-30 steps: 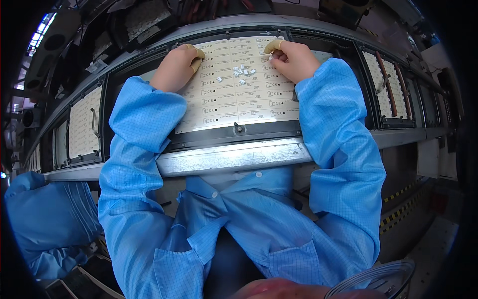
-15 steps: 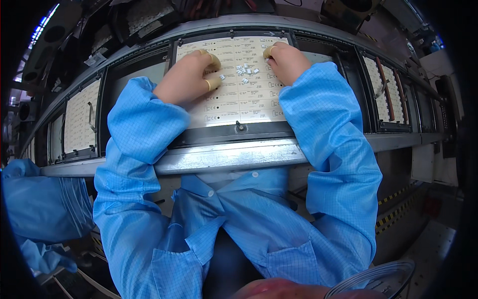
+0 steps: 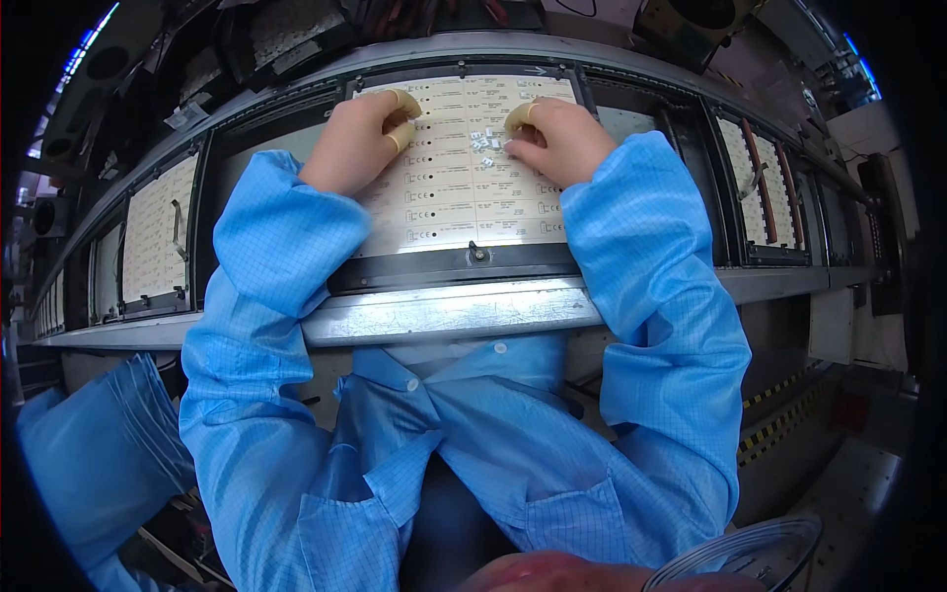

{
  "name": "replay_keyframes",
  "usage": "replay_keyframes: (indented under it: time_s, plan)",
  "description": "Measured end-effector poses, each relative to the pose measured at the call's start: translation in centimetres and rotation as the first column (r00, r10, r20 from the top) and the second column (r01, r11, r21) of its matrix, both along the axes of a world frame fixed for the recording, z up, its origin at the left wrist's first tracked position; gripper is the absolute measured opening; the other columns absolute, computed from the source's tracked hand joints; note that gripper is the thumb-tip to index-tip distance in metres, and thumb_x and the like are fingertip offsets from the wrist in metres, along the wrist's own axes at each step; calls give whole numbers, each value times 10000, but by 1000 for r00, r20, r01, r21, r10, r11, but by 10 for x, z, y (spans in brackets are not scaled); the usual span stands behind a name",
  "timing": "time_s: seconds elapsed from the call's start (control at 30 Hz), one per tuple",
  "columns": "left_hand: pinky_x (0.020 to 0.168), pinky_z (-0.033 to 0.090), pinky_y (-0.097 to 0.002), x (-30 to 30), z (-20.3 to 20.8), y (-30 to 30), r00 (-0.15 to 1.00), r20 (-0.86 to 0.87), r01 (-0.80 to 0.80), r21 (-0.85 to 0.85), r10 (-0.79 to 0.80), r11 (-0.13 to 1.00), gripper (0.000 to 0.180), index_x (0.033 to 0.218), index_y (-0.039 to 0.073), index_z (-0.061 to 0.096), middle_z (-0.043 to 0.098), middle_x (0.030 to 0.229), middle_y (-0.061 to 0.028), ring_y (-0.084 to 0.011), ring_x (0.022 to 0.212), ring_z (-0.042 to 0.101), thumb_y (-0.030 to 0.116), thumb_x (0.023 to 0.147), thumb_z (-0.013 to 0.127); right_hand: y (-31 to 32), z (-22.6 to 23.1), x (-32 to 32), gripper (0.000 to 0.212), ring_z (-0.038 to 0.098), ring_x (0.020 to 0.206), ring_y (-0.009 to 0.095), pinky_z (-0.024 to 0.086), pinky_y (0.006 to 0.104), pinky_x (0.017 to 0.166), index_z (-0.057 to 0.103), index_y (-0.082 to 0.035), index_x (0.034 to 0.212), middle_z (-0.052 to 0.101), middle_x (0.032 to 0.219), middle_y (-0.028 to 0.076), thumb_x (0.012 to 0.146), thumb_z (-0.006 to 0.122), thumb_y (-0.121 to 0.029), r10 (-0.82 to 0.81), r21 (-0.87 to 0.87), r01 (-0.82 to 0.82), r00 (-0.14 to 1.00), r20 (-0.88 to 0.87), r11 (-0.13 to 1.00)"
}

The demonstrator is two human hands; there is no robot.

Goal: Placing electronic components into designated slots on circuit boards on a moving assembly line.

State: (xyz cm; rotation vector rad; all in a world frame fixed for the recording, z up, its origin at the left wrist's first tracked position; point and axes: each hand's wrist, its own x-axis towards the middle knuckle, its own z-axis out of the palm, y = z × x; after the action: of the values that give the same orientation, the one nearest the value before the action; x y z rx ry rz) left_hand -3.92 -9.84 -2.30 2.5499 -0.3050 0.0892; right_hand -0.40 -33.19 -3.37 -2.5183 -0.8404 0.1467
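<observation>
A cream printed panel (image 3: 464, 187) is seen lying flat in a dark frame (image 3: 454, 264) on the counter (image 3: 444, 311), directly ahead of both hands. Its sides appear nearly equal, so no clear long axis can be made out; its printed rows run left to right, from one hand across to the other, and its far edge points away from the person.

The left hand (image 3: 357, 143) is rested on the panel's far left part, loosely curled with nothing gripped; yellow covers are worn on its fingertips (image 3: 400, 136), which are pressed to the surface. The right hand (image 3: 557, 138) is laid on the far right part, likewise curled and holding nothing that can be seen, a yellow-capped fingertip being turned inward toward the left hand.

Between the two hands, just beside the right hand's fingertips, a small cluster of pale chips (image 3: 485, 143) is scattered on the panel. Whether they are touched by the fingers cannot be told.

A small metal clip (image 3: 476, 253) is fixed at the middle of the frame's near edge, closer to the person than either hand. Well out to the left of the left hand and to the right of the right hand, similar panels are held in neighbouring frames. Blue sleeves (image 3: 646, 257) are worn on both arms.
</observation>
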Motion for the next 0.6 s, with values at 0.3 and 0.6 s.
replay_keyframes:
  time_s: [0.3, 0.6]
  plan:
    - [740, 477, -297, 6, -13, 11, 997, 70, 16, 118, -24, 993, 185, 968, 14, 630, 605, 920, -158, -264, 814, 599, 69, 795, 595, 0, -2, 2, 165, 607, 795, 260, 489, 307, 728, 614, -11, 938, 609, 867, 152, 788, 587, -76, -38, 32, 39, 999, -27, 999]
    - [767, 475, -316, 7, -12, 8, 989, 107, 77, 194, -99, 978, 179, 952, 18, 634, 596, 921, -168, -293, 835, 591, 56, 781, 596, -16, 3, 10, 177, 607, 783, 244, 493, 304, 711, 621, -16, 944, 600, 862, 141, 778, 583, -62, -58, 48, 53, 992, 113, 997]
